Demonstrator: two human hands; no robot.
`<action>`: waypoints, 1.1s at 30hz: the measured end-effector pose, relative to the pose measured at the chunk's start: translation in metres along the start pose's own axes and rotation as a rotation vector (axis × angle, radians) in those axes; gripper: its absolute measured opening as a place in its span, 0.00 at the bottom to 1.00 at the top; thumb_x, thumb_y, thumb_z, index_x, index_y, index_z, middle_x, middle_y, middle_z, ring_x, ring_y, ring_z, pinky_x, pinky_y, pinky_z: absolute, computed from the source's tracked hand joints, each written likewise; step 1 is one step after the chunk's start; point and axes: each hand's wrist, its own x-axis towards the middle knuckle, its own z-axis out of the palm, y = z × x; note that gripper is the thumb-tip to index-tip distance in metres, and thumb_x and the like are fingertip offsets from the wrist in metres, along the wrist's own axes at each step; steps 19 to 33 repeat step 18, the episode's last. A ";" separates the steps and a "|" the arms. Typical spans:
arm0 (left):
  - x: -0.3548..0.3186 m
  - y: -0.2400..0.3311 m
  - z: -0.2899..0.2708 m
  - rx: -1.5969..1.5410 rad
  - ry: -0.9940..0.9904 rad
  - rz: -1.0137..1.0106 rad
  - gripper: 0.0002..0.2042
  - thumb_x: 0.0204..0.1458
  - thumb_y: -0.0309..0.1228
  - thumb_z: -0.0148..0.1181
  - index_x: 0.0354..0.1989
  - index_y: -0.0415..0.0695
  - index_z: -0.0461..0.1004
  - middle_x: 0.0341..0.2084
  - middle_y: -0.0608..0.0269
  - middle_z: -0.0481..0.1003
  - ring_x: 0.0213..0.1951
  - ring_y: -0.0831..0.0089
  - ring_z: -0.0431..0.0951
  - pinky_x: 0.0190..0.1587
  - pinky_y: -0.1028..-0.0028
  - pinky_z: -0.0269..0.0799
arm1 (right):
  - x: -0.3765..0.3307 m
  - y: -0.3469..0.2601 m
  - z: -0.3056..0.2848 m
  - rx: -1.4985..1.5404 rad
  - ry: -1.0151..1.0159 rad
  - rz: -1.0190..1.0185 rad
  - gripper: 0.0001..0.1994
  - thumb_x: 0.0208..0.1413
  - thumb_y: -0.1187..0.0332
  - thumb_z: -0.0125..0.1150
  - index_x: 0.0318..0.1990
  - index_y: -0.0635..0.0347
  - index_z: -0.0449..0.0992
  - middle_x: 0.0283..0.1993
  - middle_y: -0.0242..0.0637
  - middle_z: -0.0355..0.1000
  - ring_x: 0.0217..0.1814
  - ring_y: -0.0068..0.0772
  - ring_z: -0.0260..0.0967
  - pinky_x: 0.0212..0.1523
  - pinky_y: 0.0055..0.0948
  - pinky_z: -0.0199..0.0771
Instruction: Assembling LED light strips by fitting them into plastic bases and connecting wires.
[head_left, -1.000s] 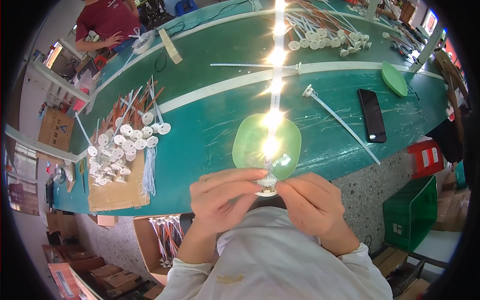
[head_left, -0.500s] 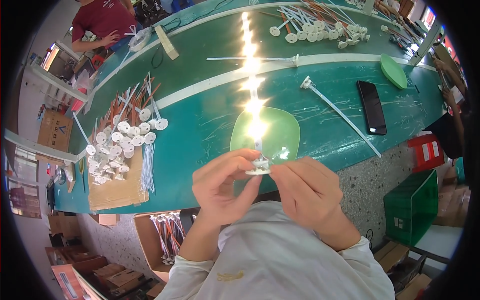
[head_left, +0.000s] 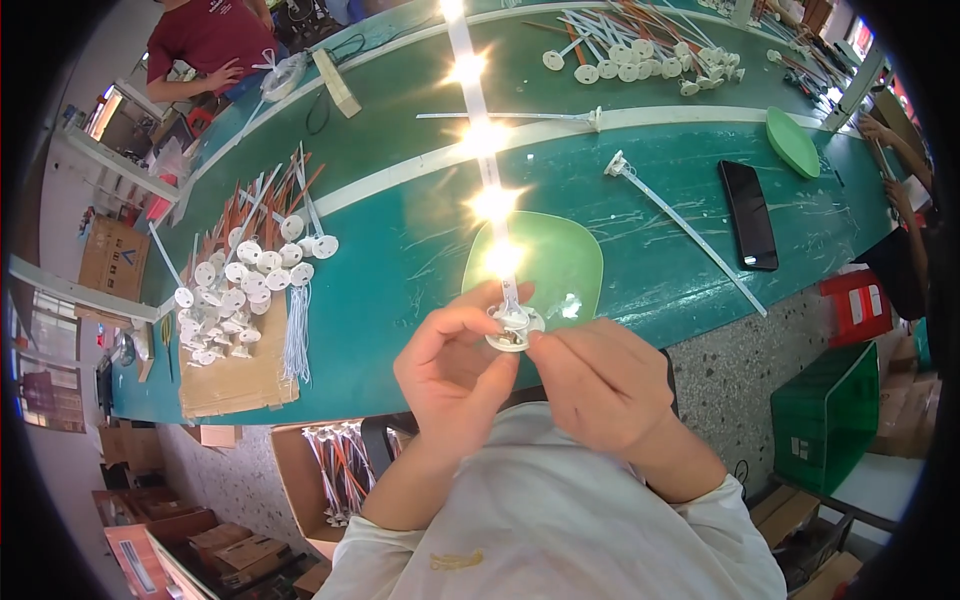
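Between my hands, a narrow LED strip (head_left: 490, 172) stands out from a round white end cap (head_left: 511, 341), its lamps glowing brightly. My left hand (head_left: 447, 378) is closed, with thumb and fingers gripping the cap from its left side. The fingertips of my right hand (head_left: 604, 388) pinch together at the cap's right edge; whether they hold a wire or only the rim is too small to tell. A green plate (head_left: 567, 250) lies on the table just beyond the fingers, partly hidden by the strip's glare.
Many capped strips (head_left: 240, 285) lie piled on cardboard (head_left: 235, 390) at left, beside white wires (head_left: 297, 335). Another strip (head_left: 690, 238) and a black phone (head_left: 748, 215) are on the right. More strips (head_left: 640, 65) lie at the back. A person (head_left: 205, 45) stands far left.
The lit strip has tipped, its far end swinging left and its lamps looking farther apart. The cap has turned so more of its inner face shows. Both hands keep their grip with small shifts.
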 end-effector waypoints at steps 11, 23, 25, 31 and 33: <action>-0.008 0.023 -0.020 0.660 -0.266 0.229 0.07 0.50 0.12 0.60 0.37 0.31 0.73 0.38 0.34 0.79 0.40 0.56 0.84 0.39 0.70 0.80 | -0.004 0.000 -0.010 0.419 -0.040 0.185 0.15 0.41 0.86 0.68 0.39 0.65 0.79 0.28 0.40 0.76 0.22 0.33 0.71 0.22 0.25 0.69; -0.008 0.029 -0.018 0.729 -0.244 0.344 0.08 0.48 0.17 0.66 0.36 0.34 0.75 0.36 0.34 0.80 0.32 0.57 0.85 0.32 0.77 0.79 | -0.003 -0.003 -0.016 0.454 -0.096 0.222 0.16 0.40 0.85 0.68 0.40 0.64 0.80 0.29 0.40 0.77 0.22 0.33 0.71 0.22 0.24 0.69; -0.008 0.029 -0.018 0.729 -0.244 0.344 0.08 0.48 0.17 0.66 0.36 0.34 0.75 0.36 0.34 0.80 0.32 0.57 0.85 0.32 0.77 0.79 | -0.003 -0.003 -0.016 0.454 -0.096 0.222 0.16 0.40 0.85 0.68 0.40 0.64 0.80 0.29 0.40 0.77 0.22 0.33 0.71 0.22 0.24 0.69; -0.008 0.029 -0.018 0.729 -0.244 0.344 0.08 0.48 0.17 0.66 0.36 0.34 0.75 0.36 0.34 0.80 0.32 0.57 0.85 0.32 0.77 0.79 | -0.003 -0.003 -0.016 0.454 -0.096 0.222 0.16 0.40 0.85 0.68 0.40 0.64 0.80 0.29 0.40 0.77 0.22 0.33 0.71 0.22 0.24 0.69; -0.008 0.029 -0.018 0.729 -0.244 0.344 0.08 0.48 0.17 0.66 0.36 0.34 0.75 0.36 0.34 0.80 0.32 0.57 0.85 0.32 0.77 0.79 | -0.003 -0.003 -0.016 0.454 -0.096 0.222 0.16 0.40 0.85 0.68 0.40 0.64 0.80 0.29 0.40 0.77 0.22 0.33 0.71 0.22 0.24 0.69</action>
